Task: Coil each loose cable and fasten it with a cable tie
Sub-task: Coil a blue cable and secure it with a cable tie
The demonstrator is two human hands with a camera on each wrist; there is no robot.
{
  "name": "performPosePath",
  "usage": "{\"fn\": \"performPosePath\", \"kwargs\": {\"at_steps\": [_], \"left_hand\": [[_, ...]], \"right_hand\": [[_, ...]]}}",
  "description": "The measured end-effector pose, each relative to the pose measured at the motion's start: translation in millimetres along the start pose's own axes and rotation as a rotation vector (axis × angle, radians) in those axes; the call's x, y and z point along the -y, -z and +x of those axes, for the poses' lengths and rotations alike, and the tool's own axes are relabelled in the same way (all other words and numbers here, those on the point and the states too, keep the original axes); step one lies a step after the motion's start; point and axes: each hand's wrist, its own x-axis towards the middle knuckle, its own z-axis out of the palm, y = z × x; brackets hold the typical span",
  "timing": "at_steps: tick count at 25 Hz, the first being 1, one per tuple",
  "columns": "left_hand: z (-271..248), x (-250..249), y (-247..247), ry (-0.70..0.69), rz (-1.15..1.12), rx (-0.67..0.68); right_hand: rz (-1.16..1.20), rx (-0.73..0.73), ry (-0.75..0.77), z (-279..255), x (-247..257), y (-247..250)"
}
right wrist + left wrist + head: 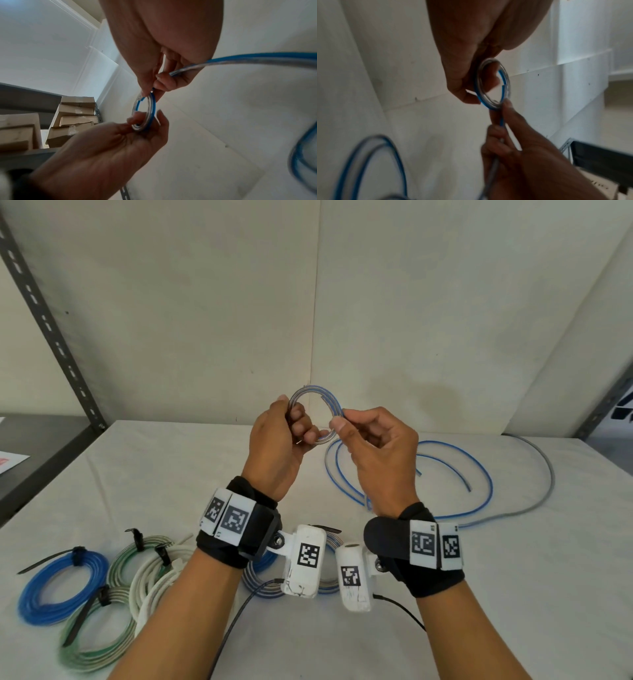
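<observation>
A: Which step is this?

B: Winding, I'd judge. The left hand (pixel 274 440) grips a small coil (pixel 317 414) of blue-and-clear cable, fingers curled round its left side, held up above the table (pixel 513 594). The right hand (pixel 378 455) pinches the cable at the coil's right edge, thumb and forefinger closed on it.

A: How much is left loose?

B: Plenty. The slack (pixel 455 474) runs down from the right hand and lies in wide loops on the table, right of the hands.

A: And the others?

B: Tied coils (pixel 63 590) lie at the near left, black ties on them.

A: What does the next move call for?

B: Probably feeding more slack round, laying each turn flat on the coil while the left hand clamps it so nothing springs open. The tie comes only after the tail is in.
</observation>
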Motion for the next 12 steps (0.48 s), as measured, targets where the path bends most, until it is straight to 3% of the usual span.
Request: {"fn": "performPosePath", "kwargs": {"at_steps": [2,4,7,9,12], "left_hand": [[2,-3,6,-0.037,0.170,0.019],[3,-8,17,-0.139,0.532,0.071],[-1,-8,25,-0.215,1.105,0.313],[-6,-2,23,-0.178,1.213,0.372],[-9,3,16,-0.205,1.188,0.319]], "right_hand": [[-0.067,0.066,0.045,6,4,13],[-0.232,0.219,0.090,11,8,26],[-0.429,0.435,0.117,11,12,34],[-0.437,0.489,0.123,10,14,32],[-0.421,0.466,0.141,9,15,30]]}}
